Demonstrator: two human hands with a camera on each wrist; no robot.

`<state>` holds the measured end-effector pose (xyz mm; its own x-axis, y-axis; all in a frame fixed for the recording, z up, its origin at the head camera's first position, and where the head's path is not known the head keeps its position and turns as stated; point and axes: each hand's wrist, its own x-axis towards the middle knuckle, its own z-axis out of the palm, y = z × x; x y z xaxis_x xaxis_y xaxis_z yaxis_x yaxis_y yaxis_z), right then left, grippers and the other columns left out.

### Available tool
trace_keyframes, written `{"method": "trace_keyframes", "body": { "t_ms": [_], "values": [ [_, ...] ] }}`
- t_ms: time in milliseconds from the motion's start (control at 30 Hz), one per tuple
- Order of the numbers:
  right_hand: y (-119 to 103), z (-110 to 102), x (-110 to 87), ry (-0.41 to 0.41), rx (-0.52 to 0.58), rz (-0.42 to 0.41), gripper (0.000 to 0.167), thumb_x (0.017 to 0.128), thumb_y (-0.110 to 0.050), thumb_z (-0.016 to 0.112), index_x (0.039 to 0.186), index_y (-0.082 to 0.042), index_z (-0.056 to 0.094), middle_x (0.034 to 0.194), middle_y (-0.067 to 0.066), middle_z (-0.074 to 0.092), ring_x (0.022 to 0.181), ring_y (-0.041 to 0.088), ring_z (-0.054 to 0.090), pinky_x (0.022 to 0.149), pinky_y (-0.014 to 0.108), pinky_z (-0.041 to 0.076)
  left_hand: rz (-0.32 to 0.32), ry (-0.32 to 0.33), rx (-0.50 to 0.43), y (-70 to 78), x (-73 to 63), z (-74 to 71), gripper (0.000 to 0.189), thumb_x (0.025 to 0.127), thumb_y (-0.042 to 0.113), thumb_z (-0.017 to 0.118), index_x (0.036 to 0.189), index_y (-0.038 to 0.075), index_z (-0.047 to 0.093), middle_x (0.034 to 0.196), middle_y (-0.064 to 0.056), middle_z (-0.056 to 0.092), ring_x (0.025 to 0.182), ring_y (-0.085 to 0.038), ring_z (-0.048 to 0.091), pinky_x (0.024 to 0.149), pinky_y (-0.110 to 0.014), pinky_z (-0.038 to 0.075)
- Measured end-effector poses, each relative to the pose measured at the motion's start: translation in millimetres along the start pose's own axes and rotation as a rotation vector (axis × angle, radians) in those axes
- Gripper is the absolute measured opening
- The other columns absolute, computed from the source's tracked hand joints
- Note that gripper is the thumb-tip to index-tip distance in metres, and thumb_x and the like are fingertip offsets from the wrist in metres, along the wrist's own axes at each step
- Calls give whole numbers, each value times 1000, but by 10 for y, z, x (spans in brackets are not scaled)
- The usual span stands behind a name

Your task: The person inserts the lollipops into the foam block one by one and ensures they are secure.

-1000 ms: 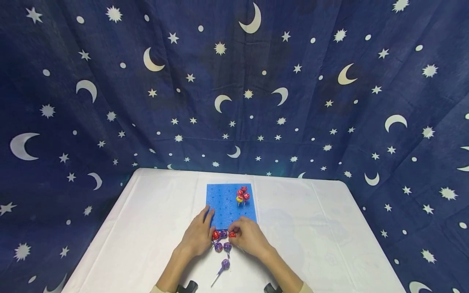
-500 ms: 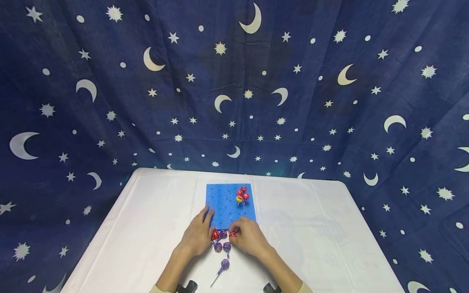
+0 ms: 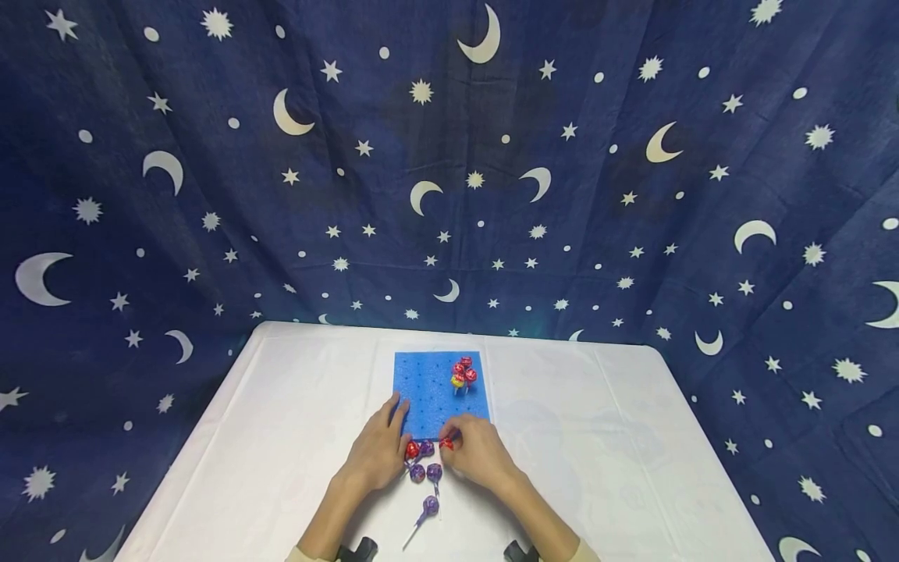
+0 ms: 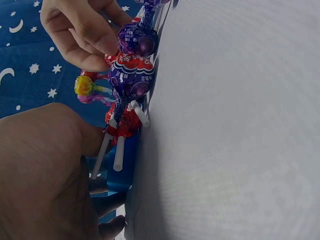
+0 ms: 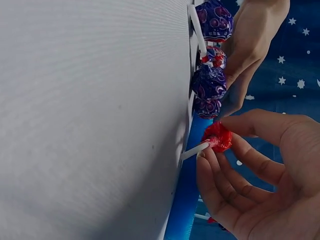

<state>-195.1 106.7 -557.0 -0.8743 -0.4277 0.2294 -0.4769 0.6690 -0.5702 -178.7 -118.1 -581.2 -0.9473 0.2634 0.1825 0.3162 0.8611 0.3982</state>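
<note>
My right hand [image 3: 481,454] pinches a red-wrapped lollipop [image 5: 217,137] between thumb and fingers, by the near edge of a blue foam block [image 3: 431,410] dotted with small holes. The lollipop's white stick points toward the tablecloth in the right wrist view. My left hand [image 3: 378,451] rests at the block's left side with its fingers extended. Close to the left thumb lies another red lollipop [image 3: 412,449], beside a purple lollipop [image 3: 427,448]. Several lollipops, red ones and a yellow one [image 3: 458,380], stand upright in the block's right part.
Between the forearms more purple lollipops lie on the white tablecloth [image 3: 302,390], one lollipop [image 3: 430,506] being nearest my body. A dark blue curtain [image 3: 393,257] with moons and stars hangs behind and beside the table.
My right hand has lifted the red lollipop slightly toward the foam block's edge. The left hand and the other lollipops have stayed put.
</note>
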Motion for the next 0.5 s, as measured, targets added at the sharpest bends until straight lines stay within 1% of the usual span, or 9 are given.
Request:
{"method": "trace_keyframes", "body": {
  "t_ms": [133, 300, 367, 500],
  "values": [
    [0, -18, 8, 16, 15, 11, 18, 79, -8, 84, 90, -18, 74, 80, -5, 64, 66, 1, 51, 57, 18, 47, 7, 19, -8, -18, 3, 34, 58, 105, 21, 57, 155, -4, 42, 163, -27, 34, 146, -46, 40, 122, -55, 34],
    [-17, -50, 13, 49, 59, 19, 19, 80, -8, 84, 92, -18, 73, 82, -6, 64, 66, 0, 54, 57, 18, 50, 5, 14, -8, -30, 6, 51, 58, 106, 22, 56, 156, -3, 42, 164, -26, 33, 147, -46, 40, 123, -55, 33],
    [-30, -72, 16, 64, 79, 25, 20, 81, -9, 85, 94, -17, 73, 85, -5, 66, 68, 0, 56, 58, 18, 52, -1, 3, -7, -32, 11, 49, 59, 106, 23, 56, 156, -3, 41, 164, -26, 32, 147, -45, 39, 123, -55, 33],
    [-41, -115, 23, 90, 113, 29, 22, 82, -9, 85, 101, -13, 75, 93, -2, 70, 72, 6, 62, 62, 19, 55, 5, 33, -13, -71, 13, 108, 59, 105, 25, 56, 157, -1, 42, 165, -24, 32, 148, -44, 39, 124, -54, 33]
  ]
}}
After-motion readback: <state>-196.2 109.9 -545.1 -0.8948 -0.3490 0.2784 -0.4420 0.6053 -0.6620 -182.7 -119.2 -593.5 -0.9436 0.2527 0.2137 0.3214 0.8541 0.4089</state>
